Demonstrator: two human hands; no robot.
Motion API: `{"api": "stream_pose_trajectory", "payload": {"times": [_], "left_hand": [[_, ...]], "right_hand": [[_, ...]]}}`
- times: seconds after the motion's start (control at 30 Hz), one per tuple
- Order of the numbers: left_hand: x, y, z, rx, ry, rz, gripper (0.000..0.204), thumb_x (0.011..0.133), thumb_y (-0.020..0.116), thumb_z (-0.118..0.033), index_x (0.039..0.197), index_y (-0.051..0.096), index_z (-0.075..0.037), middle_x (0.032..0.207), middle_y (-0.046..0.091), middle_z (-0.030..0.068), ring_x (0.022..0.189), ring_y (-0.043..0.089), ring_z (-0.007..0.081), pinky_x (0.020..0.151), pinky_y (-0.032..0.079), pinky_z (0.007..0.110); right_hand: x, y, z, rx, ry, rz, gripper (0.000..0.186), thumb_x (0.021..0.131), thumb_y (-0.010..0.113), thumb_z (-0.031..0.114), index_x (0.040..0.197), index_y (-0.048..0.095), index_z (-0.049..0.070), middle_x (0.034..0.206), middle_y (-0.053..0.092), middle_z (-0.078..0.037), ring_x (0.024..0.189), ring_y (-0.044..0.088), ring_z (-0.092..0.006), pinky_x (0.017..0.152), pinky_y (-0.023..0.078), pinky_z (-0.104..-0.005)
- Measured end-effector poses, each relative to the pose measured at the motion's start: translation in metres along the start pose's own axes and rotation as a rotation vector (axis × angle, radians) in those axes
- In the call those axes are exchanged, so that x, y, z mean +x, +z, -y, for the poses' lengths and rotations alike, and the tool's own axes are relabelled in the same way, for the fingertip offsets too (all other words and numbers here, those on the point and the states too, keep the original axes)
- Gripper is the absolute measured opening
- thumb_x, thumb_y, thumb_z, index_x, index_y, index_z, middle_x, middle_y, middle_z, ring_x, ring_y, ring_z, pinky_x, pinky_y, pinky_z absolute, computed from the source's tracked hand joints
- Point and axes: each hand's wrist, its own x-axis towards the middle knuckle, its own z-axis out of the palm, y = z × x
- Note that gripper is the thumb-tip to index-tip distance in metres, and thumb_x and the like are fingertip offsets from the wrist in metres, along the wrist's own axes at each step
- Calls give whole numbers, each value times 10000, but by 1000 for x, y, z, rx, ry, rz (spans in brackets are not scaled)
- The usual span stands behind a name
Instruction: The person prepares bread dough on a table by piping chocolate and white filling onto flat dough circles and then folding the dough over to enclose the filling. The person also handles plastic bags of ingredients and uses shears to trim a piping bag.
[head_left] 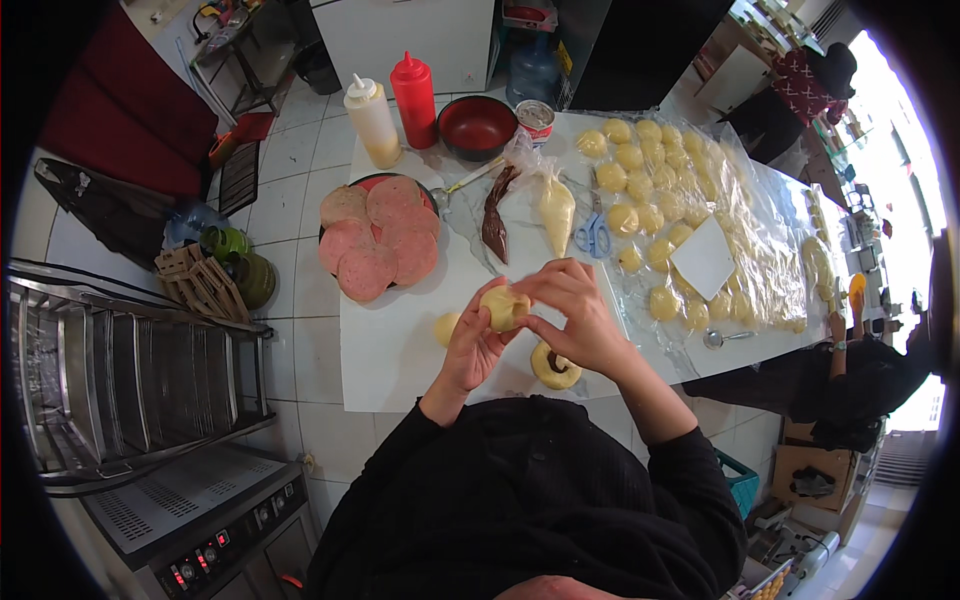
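Note:
A pale yellow dough ball (496, 306) is cupped in my left hand (470, 350), whose fingers and thumb wrap round it. My right hand (582, 318) pinches the rim of the same dough, which has a hollow on that side. Whether there is filling inside, I cannot tell. Below my right wrist a dough round (548, 375) with dark brown filling lies on the white table (385, 375). Another yellow dough ball (445, 328) sits partly hidden behind my left hand. Beyond my hands lie a piping bag of brown filling (494, 220) and a piping bag of cream (557, 208).
A plate of pink meat slices (368, 270) stands left. Behind are a cream squeeze bottle (374, 125), red squeeze bottle (413, 105), bowl (478, 128) and can (535, 120). Right are blue scissors (592, 236), several dough balls (640, 185) under plastic, and a white square (704, 258).

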Motion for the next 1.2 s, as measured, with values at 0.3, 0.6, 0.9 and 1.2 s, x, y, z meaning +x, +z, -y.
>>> {"api": "stream_pose_trajectory", "payload": {"times": [0.3, 0.6, 0.9, 1.2], "left_hand": [[-1, 8, 5, 301, 174, 42, 494, 872, 507, -142, 1305, 276, -85, 1336, 325, 98, 1233, 337, 196, 1001, 318, 321], [-2, 1, -1, -93, -41, 29, 545, 885, 494, -220, 1345, 227, -102, 1334, 330, 108, 1154, 441, 207, 971, 387, 340], [-1, -4, 5, 1, 74, -9, 506, 847, 561, -164, 1289, 322, -106, 1337, 330, 112, 1161, 433, 201, 960, 403, 334], [-2, 2, 6, 72, 121, 2, 488, 808, 594, -66, 1237, 366, -107, 1338, 326, 107, 1176, 412, 214, 972, 389, 366]], "right_hand": [[-11, 23, -8, 49, 239, -34, 125, 685, 653, 93, 806, 652, 61, 742, 613, -25, 780, 516, -198, 754, 359, -335], [2, 5, 6, -4, 64, -162, 93, 665, 653, 64, 758, 643, 69, 718, 596, -15, 785, 512, -193, 763, 352, -329], [-6, 12, 6, -24, 225, -236, 176, 658, 699, 137, 817, 647, 83, 722, 609, 5, 783, 521, -193, 768, 350, -334], [-17, 24, 3, 177, 440, -238, 118, 674, 689, 137, 765, 673, 63, 655, 606, -51, 702, 547, -207, 713, 395, -321]]}}
